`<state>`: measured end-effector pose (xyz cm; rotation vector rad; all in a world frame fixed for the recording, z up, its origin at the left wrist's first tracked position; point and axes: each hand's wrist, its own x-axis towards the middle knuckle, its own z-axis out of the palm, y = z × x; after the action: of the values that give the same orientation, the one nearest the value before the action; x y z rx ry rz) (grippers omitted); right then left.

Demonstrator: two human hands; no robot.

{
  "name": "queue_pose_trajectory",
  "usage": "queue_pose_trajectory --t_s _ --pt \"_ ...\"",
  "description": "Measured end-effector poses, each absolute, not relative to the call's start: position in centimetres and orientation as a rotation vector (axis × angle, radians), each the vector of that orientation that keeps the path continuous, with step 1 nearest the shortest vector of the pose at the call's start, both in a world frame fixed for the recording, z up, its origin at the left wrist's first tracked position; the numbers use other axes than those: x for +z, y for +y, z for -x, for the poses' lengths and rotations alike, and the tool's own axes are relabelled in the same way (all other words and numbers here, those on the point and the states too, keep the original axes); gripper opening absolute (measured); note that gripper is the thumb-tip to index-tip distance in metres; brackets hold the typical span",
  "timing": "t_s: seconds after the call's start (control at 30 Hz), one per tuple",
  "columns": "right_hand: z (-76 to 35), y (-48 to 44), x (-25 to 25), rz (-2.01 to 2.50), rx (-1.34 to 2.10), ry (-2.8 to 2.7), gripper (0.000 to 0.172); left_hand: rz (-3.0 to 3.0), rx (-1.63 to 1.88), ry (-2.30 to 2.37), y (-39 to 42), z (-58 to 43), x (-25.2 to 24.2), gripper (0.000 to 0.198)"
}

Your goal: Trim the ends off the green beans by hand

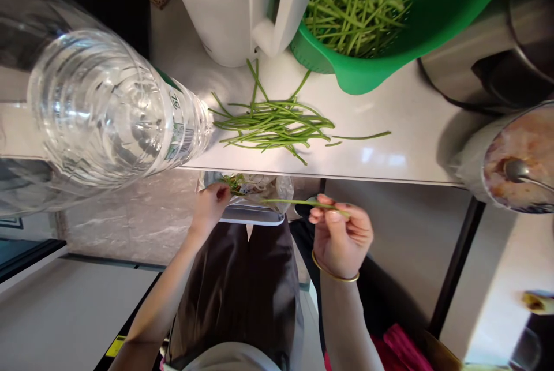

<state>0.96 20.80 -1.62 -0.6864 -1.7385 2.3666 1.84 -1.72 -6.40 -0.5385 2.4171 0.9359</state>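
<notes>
You are looking at only one readable marking: the label (178, 128) on the big clear water bottle (108, 111) at your left is showing "5L", seen turned on its side near the label's upper edge. Below it, on the same label, a barcode is showing, but its digits are coming through too small to read. The rest of the label's green and white print is blurring into shapes, with no brand name legible. Nothing else in front of you is carrying text, numbers or signs that can be made out.
</notes>
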Motion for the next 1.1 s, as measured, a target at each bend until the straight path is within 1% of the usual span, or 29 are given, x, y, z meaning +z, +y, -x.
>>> queue_pose_trajectory --t_s 0.1,0.17,0.27,0.3,0.37,0.43,0.5,0.6,0.77,0.83,0.93,1.1 --pt "-0.8 21.4 -1.7 0.731 2.257 -1.749 0.014 0.46 0.64 2.481 -2.4 -2.2 -8.5 0.017" --pt "-0.9 21.4 -1.6 0.74 2.242 -1.811 0.015 0.414 0.479 2.497 -2.3 -2.5 -9.2 0.018" --pt "-1.3 21.6 -1.4 0.799 2.236 -1.853 0.023 0.407 0.246 2.493 -2.1 -2.6 -9.8 0.021" --pt "-1.5 21.7 -1.3 0.816 2.225 -1.864 0.024 0.41 0.193 2.485 -2.0 -2.7 -10.0 0.021" --pt "-1.8 22.0 -1.2 0.818 2.201 -1.923 0.021 0.412 0.18 2.478 -1.9 -2.7 -10.0 0.019" --pt "-2.1 22.1 -1.5 0.755 2.179 -2.046 0.016 0.382 0.322 2.487 -1.6 -2.7 -9.5 0.018" --pt "-2.4 22.0 -2.1 0.632 2.129 -2.192 0.015 0.316 0.576 2.492 -0.9 -2.6 -8.3 0.021" --pt "-2.7 21.3 -3.2 0.403 2.027 -2.364 0.02 0.203 0.95 2.483 0.9 -2.3 -5.4 0.026" --pt "-2.6 19.8 -4.6 0.051 1.935 -2.528 0.025 0.205 1.398 2.358 3.4 -2.0 -1.0 0.022" --pt "-2.7 19.6 -4.9 -0.05 1.867 -2.571 0.026 0.258 1.496 2.249 3.6 -2.1 -0.4 0.02" --pt "-2.9 19.4 -5.1 -0.162 1.789 -2.618 0.03 0.352 1.55 2.117 3.3 -2.4 -0.6 0.02" --pt "-3.0 19.3 -5.1 -0.248 1.799 -2.628 0.033 0.442 1.584 1.986 2.6 -2.5 -1.7 0.018"
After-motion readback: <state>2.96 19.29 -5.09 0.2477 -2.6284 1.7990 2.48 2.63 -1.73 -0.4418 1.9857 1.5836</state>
